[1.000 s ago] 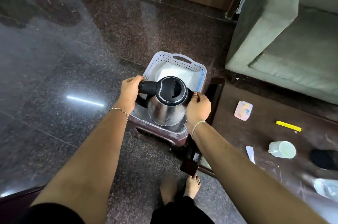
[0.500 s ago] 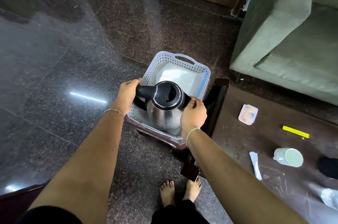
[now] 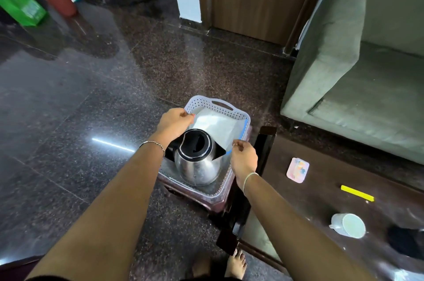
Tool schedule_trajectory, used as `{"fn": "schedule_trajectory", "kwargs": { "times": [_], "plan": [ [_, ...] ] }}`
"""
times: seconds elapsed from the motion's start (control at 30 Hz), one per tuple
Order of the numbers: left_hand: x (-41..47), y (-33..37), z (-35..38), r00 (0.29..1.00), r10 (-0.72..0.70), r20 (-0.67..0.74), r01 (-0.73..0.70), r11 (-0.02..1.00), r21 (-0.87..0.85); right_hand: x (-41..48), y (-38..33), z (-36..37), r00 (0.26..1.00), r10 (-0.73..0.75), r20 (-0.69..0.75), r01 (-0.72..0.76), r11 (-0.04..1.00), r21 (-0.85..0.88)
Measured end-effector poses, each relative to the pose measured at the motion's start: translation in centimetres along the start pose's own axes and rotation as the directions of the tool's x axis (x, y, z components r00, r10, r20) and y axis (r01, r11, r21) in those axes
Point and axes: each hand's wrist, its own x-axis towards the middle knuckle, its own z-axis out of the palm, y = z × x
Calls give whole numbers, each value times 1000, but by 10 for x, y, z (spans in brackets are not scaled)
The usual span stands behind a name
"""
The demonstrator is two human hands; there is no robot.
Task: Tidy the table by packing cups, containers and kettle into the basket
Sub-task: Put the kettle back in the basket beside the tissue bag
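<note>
Now the kettle [image 3: 196, 161] stands upright in the near end of the basket [image 3: 238, 113], its black lid facing up, spout pointing right toward the right hand [image 3: 243, 158] and handle toward the left wrist. The basket's long axis runs away from the person, its handle slot at the far end. Behind the kettle a white bag [image 3: 215, 128] lies flat in the basket's far half. The left hand [image 3: 172, 121] is above the basket's left rim, fingers curled loosely together, off the kettle. The right hand hovers just beside the spout, thumb and forefinger pinched close; whether they grip the bag's edge I cannot tell. On the table [image 3: 325, 207] to the right a cup [image 3: 348, 225] lies on its side, mouth toward the person, well apart from a small pink container [image 3: 297, 170] and a yellow strip [image 3: 357, 193].
</note>
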Motion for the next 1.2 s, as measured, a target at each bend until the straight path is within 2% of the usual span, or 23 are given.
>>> {"fn": "schedule_trajectory", "kwargs": {
  "times": [0.1,0.2,0.43,0.6,0.8,0.93,1.03,1.2],
  "plan": [
    [0,18,3,999,26,36,-30,992,122,15,-13,-17,993,-46,108,58,992,-110],
    [6,30,9,994,28,107,-46,985,169,32,-23,-30,982,-72,175,111,970,-218],
    [51,27,51,946,3,325,-95,959,269,80,-27,-24,945,-163,283,299,780,-549],
    [95,14,70,910,-51,412,-95,941,326,116,-22,-2,906,-224,360,424,506,-751],
    [145,-6,75,874,-117,472,-93,912,399,156,-22,18,913,-223,342,394,263,-881],
    [164,-17,78,862,-148,484,-88,898,431,172,-21,26,886,-279,370,399,52,-916],
    [171,-27,82,845,-187,501,-77,885,460,180,-23,34,873,-269,406,397,-89,-914],
    [177,-39,89,829,-190,525,-58,906,420,188,-26,45,881,-203,427,379,-239,-894]
  ]
}}
